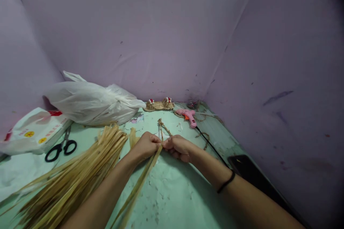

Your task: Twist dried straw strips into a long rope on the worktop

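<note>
My left hand (147, 145) and my right hand (178, 147) meet over the middle of the table, both with fingers pinched. Between them runs a thin twisted cord (164, 127) of dried plant fibre, looped at its far end. From my left hand, loose flat strips (137, 186) of the same straw-coloured fibre trail toward me. Both hands are closed on this cord where the twist meets the strips; the fingertips hide the exact spot. Left of my left forearm lies a large bundle of dried fibre strips (80, 171).
Black-handled scissors (64, 146) lie at left by a white box (40, 132). Behind are a tied white plastic bag (94, 102) and a woven piece with red-and-white flowers (159, 106). A pink glue gun (188, 115) trails a black cable. A black phone-like slab (249, 171) sits at right.
</note>
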Action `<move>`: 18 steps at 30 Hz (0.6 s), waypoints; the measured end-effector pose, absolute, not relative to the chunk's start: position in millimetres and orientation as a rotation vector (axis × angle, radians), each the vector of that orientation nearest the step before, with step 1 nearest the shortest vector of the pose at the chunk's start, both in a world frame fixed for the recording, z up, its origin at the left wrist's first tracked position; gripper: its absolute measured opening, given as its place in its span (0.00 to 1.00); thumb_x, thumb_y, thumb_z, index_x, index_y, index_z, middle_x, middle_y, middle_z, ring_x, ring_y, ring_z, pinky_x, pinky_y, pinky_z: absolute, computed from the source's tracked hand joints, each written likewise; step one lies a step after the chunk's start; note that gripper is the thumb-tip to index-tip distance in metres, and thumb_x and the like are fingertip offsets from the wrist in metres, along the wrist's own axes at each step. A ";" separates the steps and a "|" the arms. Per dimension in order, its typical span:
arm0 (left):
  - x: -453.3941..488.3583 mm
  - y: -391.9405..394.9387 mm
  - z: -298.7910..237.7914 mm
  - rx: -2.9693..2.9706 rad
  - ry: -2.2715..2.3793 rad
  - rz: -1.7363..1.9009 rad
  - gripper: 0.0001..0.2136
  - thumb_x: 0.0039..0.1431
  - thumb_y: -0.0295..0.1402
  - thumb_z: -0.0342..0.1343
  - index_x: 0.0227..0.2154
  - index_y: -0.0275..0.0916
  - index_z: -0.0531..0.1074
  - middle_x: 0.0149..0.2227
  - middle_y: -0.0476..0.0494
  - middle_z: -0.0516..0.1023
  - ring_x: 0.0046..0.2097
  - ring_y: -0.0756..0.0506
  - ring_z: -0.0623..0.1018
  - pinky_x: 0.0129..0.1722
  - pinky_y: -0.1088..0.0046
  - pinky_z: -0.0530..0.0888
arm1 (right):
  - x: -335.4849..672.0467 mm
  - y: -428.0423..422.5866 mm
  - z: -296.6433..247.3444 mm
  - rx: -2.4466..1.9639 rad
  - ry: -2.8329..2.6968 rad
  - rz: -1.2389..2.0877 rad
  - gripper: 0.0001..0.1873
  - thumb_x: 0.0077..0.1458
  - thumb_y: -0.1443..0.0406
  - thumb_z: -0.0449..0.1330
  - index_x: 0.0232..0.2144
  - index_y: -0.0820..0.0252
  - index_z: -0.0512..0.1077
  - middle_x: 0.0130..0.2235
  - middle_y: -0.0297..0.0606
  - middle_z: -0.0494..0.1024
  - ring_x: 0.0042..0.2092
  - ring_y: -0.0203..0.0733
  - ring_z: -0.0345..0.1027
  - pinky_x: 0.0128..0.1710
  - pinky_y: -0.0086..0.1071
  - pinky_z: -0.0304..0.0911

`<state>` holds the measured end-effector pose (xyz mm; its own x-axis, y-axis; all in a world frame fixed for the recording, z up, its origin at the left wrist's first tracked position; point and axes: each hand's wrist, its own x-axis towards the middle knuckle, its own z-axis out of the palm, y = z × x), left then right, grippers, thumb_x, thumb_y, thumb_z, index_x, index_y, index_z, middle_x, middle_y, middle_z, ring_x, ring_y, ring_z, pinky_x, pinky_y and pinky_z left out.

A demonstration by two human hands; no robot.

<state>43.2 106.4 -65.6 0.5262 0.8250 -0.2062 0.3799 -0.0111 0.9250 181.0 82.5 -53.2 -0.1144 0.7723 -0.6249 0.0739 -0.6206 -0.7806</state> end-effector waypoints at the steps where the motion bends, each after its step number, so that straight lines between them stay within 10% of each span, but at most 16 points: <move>1: 42.0 106.6 -65.0 1.654 1.046 0.456 0.08 0.38 0.32 0.49 0.11 0.34 0.63 0.13 0.55 0.51 0.18 0.56 0.52 0.19 0.79 0.49 | 181.0 82.1 -55.5 -1.635 -0.956 1.741 0.09 0.40 0.74 0.52 0.14 0.63 0.58 0.09 0.23 0.51 0.10 0.23 0.38 0.09 0.21 0.32; 18: 69.2 61.5 -29.5 2.263 1.690 0.084 0.12 0.47 0.30 0.46 0.32 0.35 0.73 0.30 0.36 0.74 0.34 0.43 0.73 0.31 0.72 0.64 | 179.4 75.1 -71.4 -1.486 -0.792 1.614 0.06 0.29 0.75 0.52 0.17 0.65 0.66 0.10 0.24 0.60 0.11 0.24 0.41 0.12 0.24 0.32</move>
